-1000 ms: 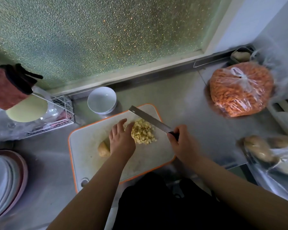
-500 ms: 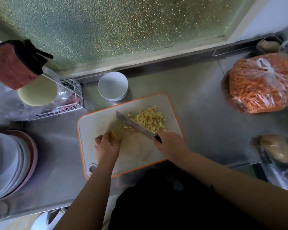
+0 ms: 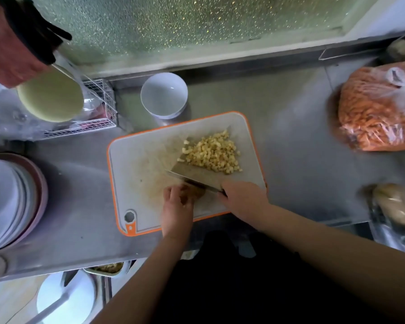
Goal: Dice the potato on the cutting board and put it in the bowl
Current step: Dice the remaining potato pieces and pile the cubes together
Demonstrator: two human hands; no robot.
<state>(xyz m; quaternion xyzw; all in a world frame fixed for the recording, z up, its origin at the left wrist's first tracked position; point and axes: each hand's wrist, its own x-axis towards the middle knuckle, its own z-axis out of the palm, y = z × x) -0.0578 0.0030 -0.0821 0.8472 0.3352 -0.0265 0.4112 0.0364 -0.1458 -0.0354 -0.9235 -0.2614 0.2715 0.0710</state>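
Steel surface (image 3: 290, 141) ran below a frosted window (image 3: 197, 26); no writing was legible. Left hand (image 3: 177, 199) gripped a potato (image 3: 195, 191); right hand (image 3: 242, 197) held a knife (image 3: 197, 175).

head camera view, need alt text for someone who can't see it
Seen from above, a person's right hand holds a knife over a potato piece gripped by the left hand on an orange-rimmed cutting board. A pile of diced potato lies at the board's far side, and an empty white bowl stands just beyond on the steel counter.
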